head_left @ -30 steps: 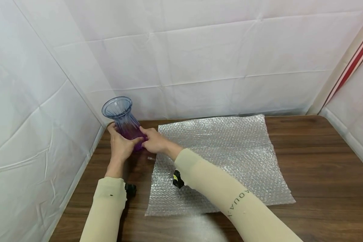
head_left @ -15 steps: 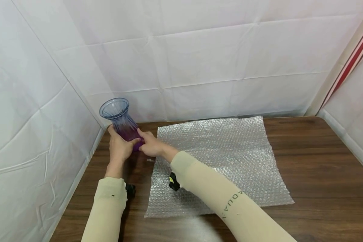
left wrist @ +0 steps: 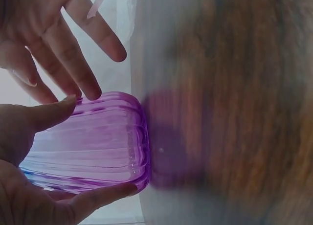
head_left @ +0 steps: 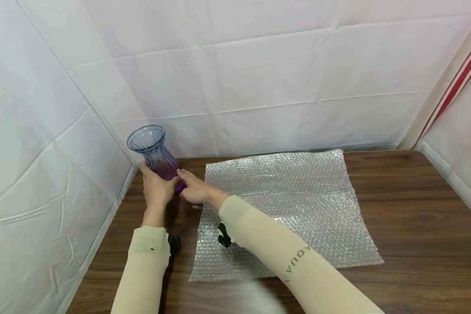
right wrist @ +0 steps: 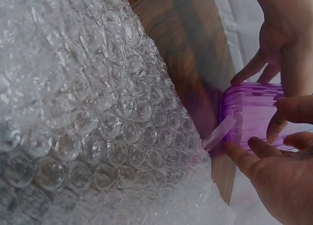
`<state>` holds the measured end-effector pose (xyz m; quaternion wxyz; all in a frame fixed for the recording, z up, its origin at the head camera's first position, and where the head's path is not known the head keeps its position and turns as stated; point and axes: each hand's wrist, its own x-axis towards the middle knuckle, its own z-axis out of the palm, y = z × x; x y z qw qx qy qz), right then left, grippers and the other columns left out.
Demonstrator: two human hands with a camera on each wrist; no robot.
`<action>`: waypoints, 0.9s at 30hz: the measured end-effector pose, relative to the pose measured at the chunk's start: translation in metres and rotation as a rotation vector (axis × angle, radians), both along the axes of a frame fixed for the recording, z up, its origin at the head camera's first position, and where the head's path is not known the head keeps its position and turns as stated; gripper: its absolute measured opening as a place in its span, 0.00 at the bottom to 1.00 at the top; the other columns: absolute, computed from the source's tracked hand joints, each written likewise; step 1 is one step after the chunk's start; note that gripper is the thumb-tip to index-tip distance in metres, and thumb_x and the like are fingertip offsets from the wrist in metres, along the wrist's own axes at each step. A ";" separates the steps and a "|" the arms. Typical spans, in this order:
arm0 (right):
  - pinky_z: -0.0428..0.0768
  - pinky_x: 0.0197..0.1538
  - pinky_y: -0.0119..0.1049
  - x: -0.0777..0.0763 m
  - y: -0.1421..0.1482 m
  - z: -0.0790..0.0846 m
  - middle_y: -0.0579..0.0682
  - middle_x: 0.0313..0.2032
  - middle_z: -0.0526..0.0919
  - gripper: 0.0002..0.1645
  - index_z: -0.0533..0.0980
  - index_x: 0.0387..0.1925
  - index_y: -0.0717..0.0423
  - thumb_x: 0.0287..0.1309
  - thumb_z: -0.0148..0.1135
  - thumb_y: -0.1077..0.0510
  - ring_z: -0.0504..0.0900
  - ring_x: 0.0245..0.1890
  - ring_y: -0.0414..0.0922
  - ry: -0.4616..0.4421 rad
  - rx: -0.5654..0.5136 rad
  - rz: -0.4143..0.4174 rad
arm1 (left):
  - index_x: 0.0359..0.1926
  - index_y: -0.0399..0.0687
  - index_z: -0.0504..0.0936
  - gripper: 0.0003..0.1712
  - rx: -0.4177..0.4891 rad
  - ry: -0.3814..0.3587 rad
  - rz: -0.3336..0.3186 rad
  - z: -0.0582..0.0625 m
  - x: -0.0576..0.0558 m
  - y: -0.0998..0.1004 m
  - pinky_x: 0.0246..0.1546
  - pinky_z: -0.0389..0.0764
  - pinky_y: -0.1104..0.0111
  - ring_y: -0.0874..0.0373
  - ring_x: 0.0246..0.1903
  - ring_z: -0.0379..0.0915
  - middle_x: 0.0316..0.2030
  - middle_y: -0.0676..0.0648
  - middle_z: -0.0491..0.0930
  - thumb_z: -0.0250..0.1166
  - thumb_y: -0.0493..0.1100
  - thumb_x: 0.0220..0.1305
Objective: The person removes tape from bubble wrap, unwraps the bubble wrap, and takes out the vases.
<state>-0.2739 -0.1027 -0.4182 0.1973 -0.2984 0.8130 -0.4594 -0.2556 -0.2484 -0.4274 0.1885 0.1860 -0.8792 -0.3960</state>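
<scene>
At the table's back left, a ribbed glass vase (head_left: 162,160), blue at its flared mouth and purple at its base, stands upright. My left hand (head_left: 157,187) grips its lower body, thumb across the near side and a finger along the far left side. My right hand (head_left: 198,189) touches the right side near the base with its fingertips. In the left wrist view the fingers (left wrist: 73,54) of the right hand are nearly straight and spread, one tip at the glass. The purple base (left wrist: 139,146) meets its reflection on the tabletop.
A sheet of bubble wrap (head_left: 282,192) lies flat across the middle of the wooden table (head_left: 412,218), right of the vase. A short clear strip of tape (right wrist: 220,133) sticks out from its left edge. White sheeting (head_left: 259,78) hangs behind and at the left.
The vase has shifted slightly left, with both hands still at it. The right forearm has moved a little left and the left forearm a little right.
</scene>
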 end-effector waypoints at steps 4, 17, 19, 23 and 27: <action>0.52 0.83 0.41 -0.001 0.001 0.000 0.56 0.84 0.44 0.48 0.46 0.82 0.58 0.66 0.52 0.68 0.45 0.84 0.49 -0.017 0.009 -0.009 | 0.80 0.48 0.39 0.65 0.007 -0.011 0.015 0.000 -0.001 0.003 0.69 0.66 0.37 0.28 0.71 0.62 0.74 0.27 0.59 0.78 0.45 0.58; 0.60 0.80 0.41 -0.002 0.008 -0.001 0.58 0.82 0.50 0.46 0.50 0.82 0.57 0.68 0.54 0.68 0.57 0.80 0.51 -0.060 -0.014 -0.020 | 0.82 0.46 0.36 0.68 0.001 -0.033 0.031 0.002 0.011 0.008 0.73 0.62 0.40 0.28 0.72 0.55 0.75 0.28 0.51 0.78 0.49 0.58; 0.62 0.79 0.41 -0.002 0.011 -0.002 0.58 0.81 0.52 0.45 0.50 0.82 0.56 0.68 0.55 0.68 0.60 0.79 0.52 -0.090 -0.033 -0.033 | 0.81 0.43 0.40 0.66 -0.010 -0.019 0.052 0.002 0.015 0.010 0.72 0.63 0.40 0.29 0.72 0.53 0.74 0.29 0.51 0.78 0.49 0.58; 0.60 0.80 0.44 -0.003 0.020 -0.003 0.57 0.80 0.54 0.43 0.53 0.82 0.55 0.71 0.57 0.65 0.57 0.80 0.52 -0.108 -0.049 -0.055 | 0.75 0.40 0.52 0.57 -0.045 0.008 0.106 0.003 0.022 0.016 0.63 0.69 0.39 0.32 0.67 0.55 0.69 0.31 0.56 0.79 0.51 0.56; 0.61 0.80 0.49 -0.004 0.029 -0.002 0.57 0.80 0.54 0.40 0.56 0.81 0.55 0.72 0.57 0.64 0.55 0.81 0.54 -0.103 -0.074 -0.057 | 0.67 0.41 0.59 0.48 -0.076 0.023 0.129 0.006 0.027 0.021 0.58 0.67 0.40 0.33 0.63 0.56 0.64 0.33 0.60 0.78 0.53 0.57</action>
